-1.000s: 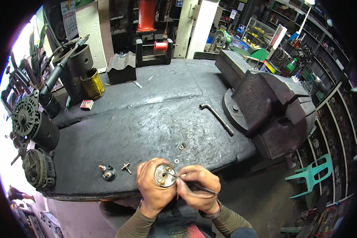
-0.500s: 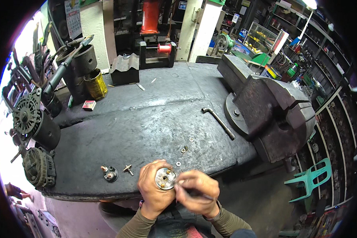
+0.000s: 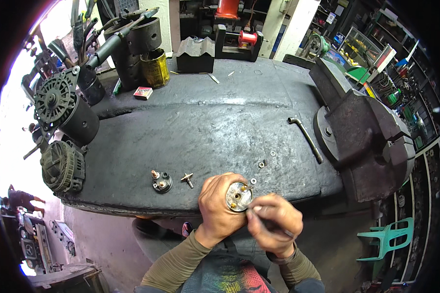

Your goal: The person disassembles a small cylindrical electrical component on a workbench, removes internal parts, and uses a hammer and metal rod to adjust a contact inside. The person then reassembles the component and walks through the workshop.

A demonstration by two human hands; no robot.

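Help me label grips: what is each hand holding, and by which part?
The left hand grips the round metal part around its side. The right hand is too blurred to tell what, if anything, it holds.

View swung left and downward: surface [image 3: 181, 127], bench vise [image 3: 364, 134] and L-shaped socket wrench [image 3: 306, 140] shifted right and up in frame. Wall calendar [image 3: 127, 5] slid mostly past top edge. Shoe [image 3: 187, 228] and more of multicoloured shirt print [image 3: 232, 274] came into sight. Right-hand grip [image 3: 275, 222] slipped from right side of round metal housing [image 3: 239, 196] toward its lower right rim, turned blurry. Thin rod, clear at first, became hard to make out.
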